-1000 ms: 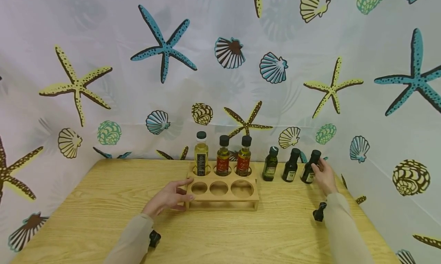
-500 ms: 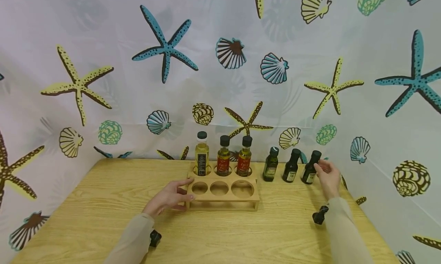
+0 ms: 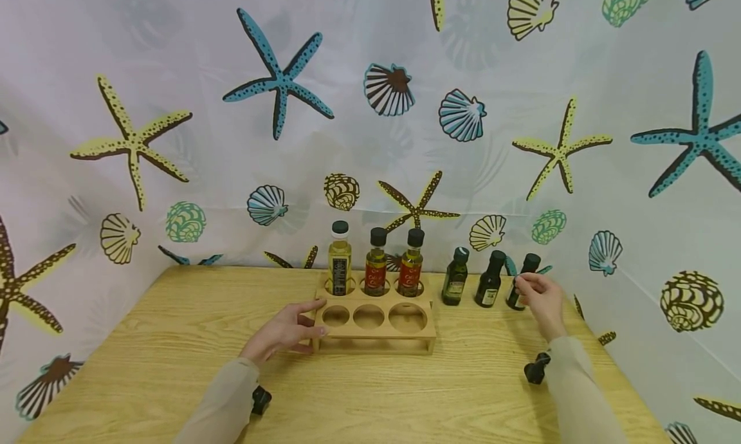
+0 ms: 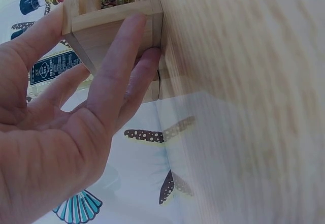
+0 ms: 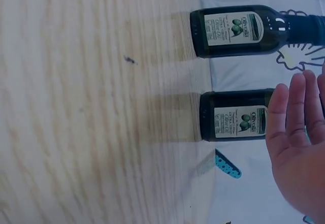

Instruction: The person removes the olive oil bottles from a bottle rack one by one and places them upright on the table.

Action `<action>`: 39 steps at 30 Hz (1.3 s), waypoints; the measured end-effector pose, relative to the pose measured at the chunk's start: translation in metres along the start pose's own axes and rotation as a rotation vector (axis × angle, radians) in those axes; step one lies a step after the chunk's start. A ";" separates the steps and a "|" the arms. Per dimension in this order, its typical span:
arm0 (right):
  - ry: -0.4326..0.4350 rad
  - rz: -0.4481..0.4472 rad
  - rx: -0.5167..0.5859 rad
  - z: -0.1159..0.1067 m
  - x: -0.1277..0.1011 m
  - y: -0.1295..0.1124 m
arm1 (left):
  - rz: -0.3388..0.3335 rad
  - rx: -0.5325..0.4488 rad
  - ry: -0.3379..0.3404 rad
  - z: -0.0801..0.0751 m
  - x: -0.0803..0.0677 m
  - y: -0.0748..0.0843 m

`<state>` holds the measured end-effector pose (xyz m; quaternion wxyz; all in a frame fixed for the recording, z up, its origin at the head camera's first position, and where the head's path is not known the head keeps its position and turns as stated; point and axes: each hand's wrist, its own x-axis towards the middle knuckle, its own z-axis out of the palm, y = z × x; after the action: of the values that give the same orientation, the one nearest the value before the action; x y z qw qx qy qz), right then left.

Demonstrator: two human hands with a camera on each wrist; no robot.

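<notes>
Two dark bottles (image 3: 489, 280) stand between the rack (image 3: 375, 317) and right hand (image 3: 538, 299).

Light wooden table (image 3: 173, 367): wooden bottle rack (image 3: 374, 325) mid-back; three dark oil bottles (image 3: 489, 279) standing in a row right of it.

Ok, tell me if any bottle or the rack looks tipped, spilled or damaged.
Nothing stands out. Three bottles stand upright in the rack, three dark bottles upright on the table. No spill shows.

Rightmost dark bottle (image 3: 519, 288) partly hidden by right hand (image 3: 539, 300), labels unreadable
</notes>
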<state>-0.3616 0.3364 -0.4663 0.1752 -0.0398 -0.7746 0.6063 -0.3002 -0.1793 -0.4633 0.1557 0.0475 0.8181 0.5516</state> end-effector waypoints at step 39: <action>-0.342 0.023 0.086 0.089 -0.017 -0.021 | -0.001 -0.001 -0.015 0.000 -0.001 0.000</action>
<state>-0.3712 0.2437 -0.4686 0.0355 0.0628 -0.7660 0.6388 -0.2993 -0.1797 -0.4630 0.1622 0.0511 0.8167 0.5514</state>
